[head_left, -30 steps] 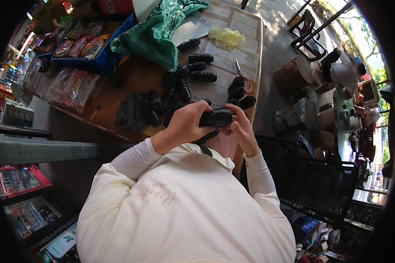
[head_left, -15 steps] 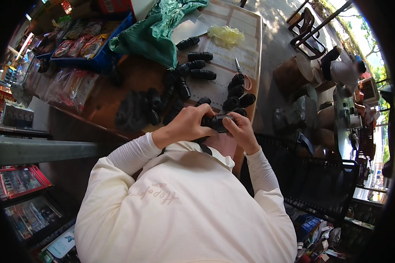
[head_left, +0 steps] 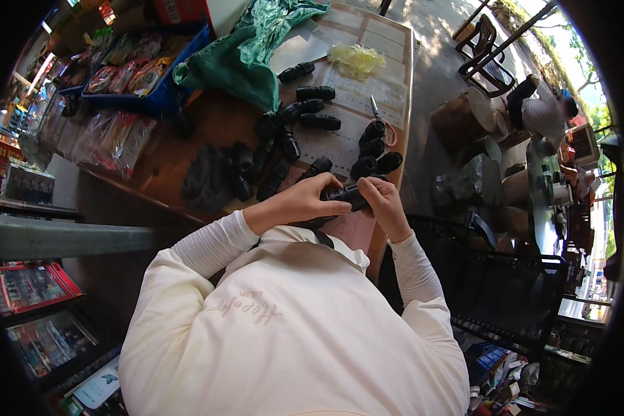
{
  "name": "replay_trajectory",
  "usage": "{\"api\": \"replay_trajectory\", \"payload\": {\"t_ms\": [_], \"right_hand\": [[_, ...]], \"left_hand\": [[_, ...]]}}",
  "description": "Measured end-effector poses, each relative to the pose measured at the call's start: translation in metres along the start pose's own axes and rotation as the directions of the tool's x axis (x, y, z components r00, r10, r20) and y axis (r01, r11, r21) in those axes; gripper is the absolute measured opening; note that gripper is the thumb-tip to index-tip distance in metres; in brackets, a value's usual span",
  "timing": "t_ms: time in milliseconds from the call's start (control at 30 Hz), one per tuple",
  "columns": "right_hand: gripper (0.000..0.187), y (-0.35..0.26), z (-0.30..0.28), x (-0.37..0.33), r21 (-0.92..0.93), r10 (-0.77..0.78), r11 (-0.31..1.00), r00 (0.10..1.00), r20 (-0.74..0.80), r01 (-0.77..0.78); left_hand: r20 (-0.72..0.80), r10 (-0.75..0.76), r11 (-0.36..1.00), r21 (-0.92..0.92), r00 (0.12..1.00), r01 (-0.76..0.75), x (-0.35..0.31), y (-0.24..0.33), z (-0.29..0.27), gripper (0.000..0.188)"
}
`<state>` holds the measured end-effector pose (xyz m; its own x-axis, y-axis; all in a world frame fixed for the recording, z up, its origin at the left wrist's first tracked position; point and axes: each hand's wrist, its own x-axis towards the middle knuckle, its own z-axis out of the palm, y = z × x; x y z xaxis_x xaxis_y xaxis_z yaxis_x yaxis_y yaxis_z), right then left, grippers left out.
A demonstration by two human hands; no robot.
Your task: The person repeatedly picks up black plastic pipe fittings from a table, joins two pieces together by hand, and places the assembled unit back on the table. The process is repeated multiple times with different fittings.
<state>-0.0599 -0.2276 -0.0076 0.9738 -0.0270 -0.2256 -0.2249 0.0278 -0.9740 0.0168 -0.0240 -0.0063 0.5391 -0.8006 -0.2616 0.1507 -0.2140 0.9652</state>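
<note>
Between my two hands is a black plastic pipe coupling [head_left: 347, 196], a stubby cylinder held over the near edge of the table. My left hand [head_left: 299, 200] wraps its left part, thumb along the near side. The fingers of my right hand [head_left: 383, 206] pinch its right end, hiding that end. More black couplings [head_left: 300, 109] like it, with ribbed ends, lie across the table beyond my hands. Another group of couplings [head_left: 371, 148] sits just past my right hand, beside scissors [head_left: 388, 130] with orange-pink handles.
A green plastic sack [head_left: 232, 62] and a crumpled yellowish bag [head_left: 356, 59] lie on the table [head_left: 388, 52]. A blue crate [head_left: 161, 97] of packets stands at the left. A black chair [head_left: 492, 295] is close on the right. Farther off, a person [head_left: 542, 114] is bent over.
My right hand's grip has shifted to the coupling's end, and the coupling is tilted slightly up to the right. Its body shows more between my hands.
</note>
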Motion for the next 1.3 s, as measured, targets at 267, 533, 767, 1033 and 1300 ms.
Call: {"api": "replay_trajectory", "payload": {"t_ms": [267,533,767,1033,1300], "right_hand": [[0.032,0.002,-0.003,0.001,0.059,-0.101,0.993,0.995,-0.004,0.101],[0.035,-0.001,0.004,0.004,-0.030,-0.132,0.991,0.986,-0.097,0.129],[0.038,0.010,0.004,0.016,-0.014,-0.182,0.983,0.958,-0.224,0.183],[0.032,0.006,0.006,0.010,0.025,-0.263,0.961,0.933,-0.244,0.277],[0.037,0.008,0.000,0.016,-0.127,-0.186,0.979,0.955,-0.232,0.160]], "left_hand": [[0.414,-0.177,0.788,-0.485,0.893,0.380,-0.003,-0.002,-0.012,0.038],[-0.197,0.337,0.824,0.535,0.921,-0.188,-0.001,0.001,0.015,0.053],[-0.220,0.627,0.570,0.784,0.748,-0.247,0.006,-0.003,0.031,0.045],[-0.180,0.326,0.888,0.397,0.928,-0.234,0.001,0.013,0.018,0.035],[-0.242,0.250,0.939,0.297,0.938,-0.174,0.007,-0.002,0.024,0.036]]}}
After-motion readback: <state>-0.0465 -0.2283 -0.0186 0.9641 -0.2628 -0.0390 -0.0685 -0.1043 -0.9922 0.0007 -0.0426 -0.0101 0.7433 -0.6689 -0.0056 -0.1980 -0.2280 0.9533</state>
